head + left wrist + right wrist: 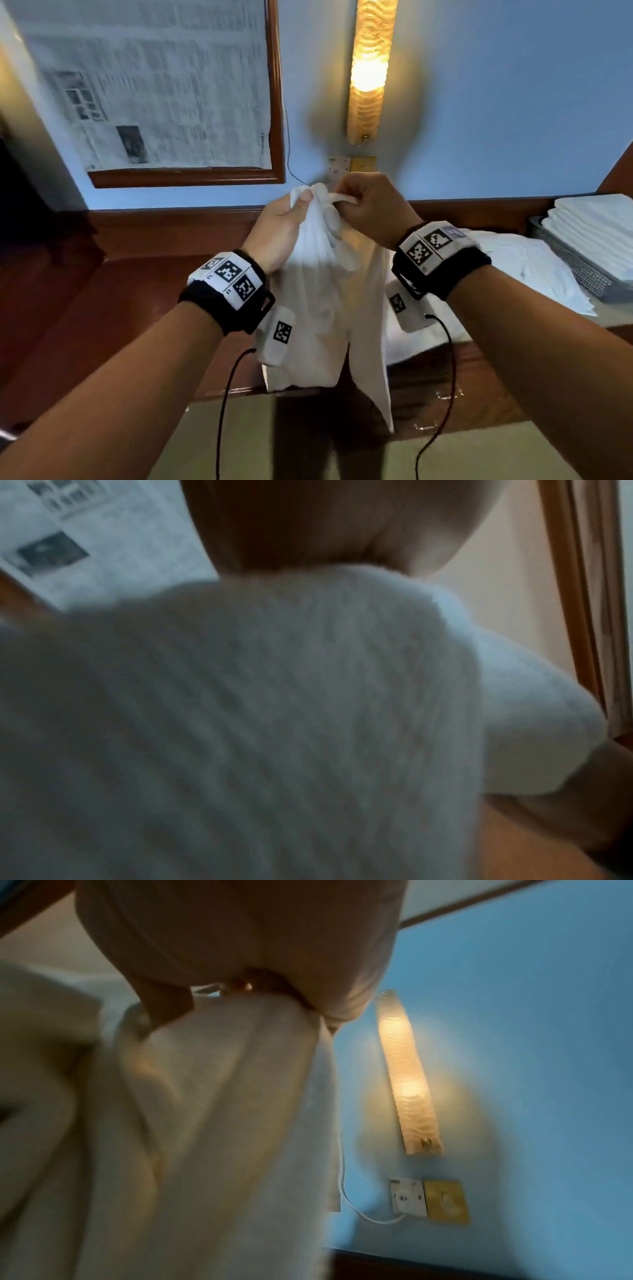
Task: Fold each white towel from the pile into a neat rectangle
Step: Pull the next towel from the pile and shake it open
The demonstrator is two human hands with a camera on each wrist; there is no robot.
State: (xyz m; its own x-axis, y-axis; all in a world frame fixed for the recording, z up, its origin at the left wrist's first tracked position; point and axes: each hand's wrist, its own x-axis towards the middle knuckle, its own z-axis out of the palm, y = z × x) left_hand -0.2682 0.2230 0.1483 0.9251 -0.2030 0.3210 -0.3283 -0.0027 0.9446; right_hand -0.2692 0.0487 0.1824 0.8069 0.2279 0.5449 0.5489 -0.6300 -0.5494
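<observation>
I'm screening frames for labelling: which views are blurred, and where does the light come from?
Head view: mostly sharp, framed newspaper smeared; wall lamp glows warm. Left wrist view: heavily blurred, white towel fills it. Right wrist view: soft, lamp lights the towel yellowish.

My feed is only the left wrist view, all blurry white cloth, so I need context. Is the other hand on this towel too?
Observer: Yes. In the head view the right hand pinches the towel at its top, close beside the left hand.
Operator: Is the towel lying on something or lifted?
Observer: Lifted. It hangs bunched from both hands, with its lower end in front of the wooden ledge.
Operator: Any folded ones yet?
Observer: A stack of folded towels sits in a tray at far right, with loose white cloth beside it.
Operator: What is behind the towel?
Observer: A lit wall lamp on a blue wall.
</observation>
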